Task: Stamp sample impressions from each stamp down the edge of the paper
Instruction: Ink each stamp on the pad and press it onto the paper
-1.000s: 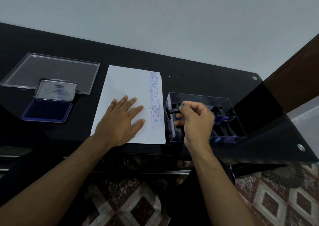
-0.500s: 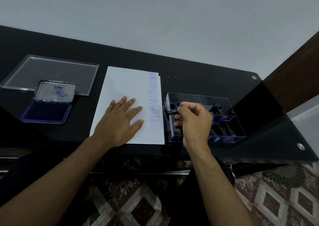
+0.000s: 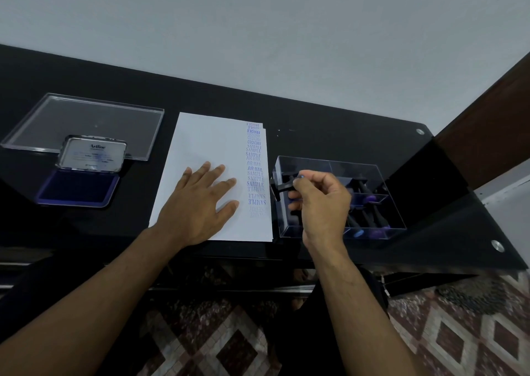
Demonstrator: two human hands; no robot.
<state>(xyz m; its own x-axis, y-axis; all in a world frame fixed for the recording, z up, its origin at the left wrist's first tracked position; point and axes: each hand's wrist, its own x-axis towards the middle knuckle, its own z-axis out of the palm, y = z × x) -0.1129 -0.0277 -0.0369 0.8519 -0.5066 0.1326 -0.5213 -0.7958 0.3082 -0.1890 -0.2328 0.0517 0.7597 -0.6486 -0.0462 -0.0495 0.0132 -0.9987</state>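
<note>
head | clear box point(image 3: 372, 172) holds stamps | right hand point(image 3: 321, 203) pinches black stamp point(image 3: 282, 187) | left hand point(image 3: 198, 203) spread flat on paper point(image 3: 200, 140)

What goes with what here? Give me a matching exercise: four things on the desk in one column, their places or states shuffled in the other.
1. ink pad
2. paper
3. black stamp
4. clear box

a. pinched in the right hand
b. open, left of the sheet
c. holds more stamps, right of the sheet
d. pressed flat under the left hand

Pairs: 1-b, 2-d, 3-a, 4-c
</note>
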